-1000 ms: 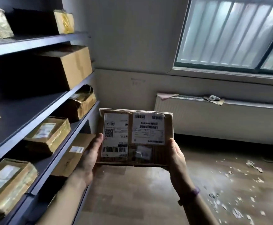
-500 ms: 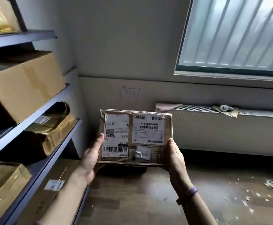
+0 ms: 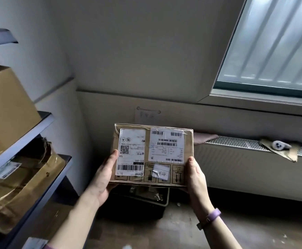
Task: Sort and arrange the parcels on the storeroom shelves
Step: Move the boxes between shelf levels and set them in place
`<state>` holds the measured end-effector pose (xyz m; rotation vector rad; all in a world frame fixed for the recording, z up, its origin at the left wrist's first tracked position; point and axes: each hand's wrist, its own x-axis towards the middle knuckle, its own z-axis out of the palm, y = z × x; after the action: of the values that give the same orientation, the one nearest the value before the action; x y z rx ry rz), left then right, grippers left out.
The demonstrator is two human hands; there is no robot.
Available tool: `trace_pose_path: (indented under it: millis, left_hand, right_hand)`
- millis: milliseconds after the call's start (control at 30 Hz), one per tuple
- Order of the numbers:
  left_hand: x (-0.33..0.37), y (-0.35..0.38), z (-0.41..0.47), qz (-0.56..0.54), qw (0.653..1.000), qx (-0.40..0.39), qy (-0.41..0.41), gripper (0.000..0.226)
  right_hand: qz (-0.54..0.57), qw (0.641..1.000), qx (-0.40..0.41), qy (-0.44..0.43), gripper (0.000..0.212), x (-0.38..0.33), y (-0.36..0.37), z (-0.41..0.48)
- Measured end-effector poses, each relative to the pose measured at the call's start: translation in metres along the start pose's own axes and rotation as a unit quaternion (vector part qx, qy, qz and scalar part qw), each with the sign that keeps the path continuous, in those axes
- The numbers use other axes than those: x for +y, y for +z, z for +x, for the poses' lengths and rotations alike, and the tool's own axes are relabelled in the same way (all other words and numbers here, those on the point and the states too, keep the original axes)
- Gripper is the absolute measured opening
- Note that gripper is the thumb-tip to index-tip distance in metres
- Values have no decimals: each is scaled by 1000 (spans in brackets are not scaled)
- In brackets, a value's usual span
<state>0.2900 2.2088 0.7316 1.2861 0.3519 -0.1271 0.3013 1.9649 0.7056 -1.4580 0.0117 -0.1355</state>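
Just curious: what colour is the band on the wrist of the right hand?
Light purple: the band sits on the wrist of the right hand, clear in the head view.

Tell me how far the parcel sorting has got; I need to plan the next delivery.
Done: a large cardboard box and a taped brown parcel already sit on the shelves. In hand: the left hand and right hand hold a labelled parcel off the shelves. Left: shelving it. Whether more parcels wait is out of view.
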Motion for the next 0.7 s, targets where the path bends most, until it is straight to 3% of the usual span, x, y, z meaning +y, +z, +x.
trace_pose_path:
  millis: [167, 500, 633, 700]
  left_hand:
    - [-3, 2, 99, 7, 999, -22, -38, 49]
    - [-24, 8, 362, 57, 982, -6, -180, 54]
    - [-60, 19, 446, 51, 975, -3, -218, 44]
    - [-85, 26, 483, 60, 973, 15, -224, 44]
  right_hand:
    - [-16, 999, 14, 39, 44, 42, 7, 81]
    - [-63, 979, 128, 143, 32, 161, 36, 276]
    - [-67, 959, 183, 206, 49, 228, 29, 324]
    - [-70, 957, 190, 208, 44, 263, 24, 346]
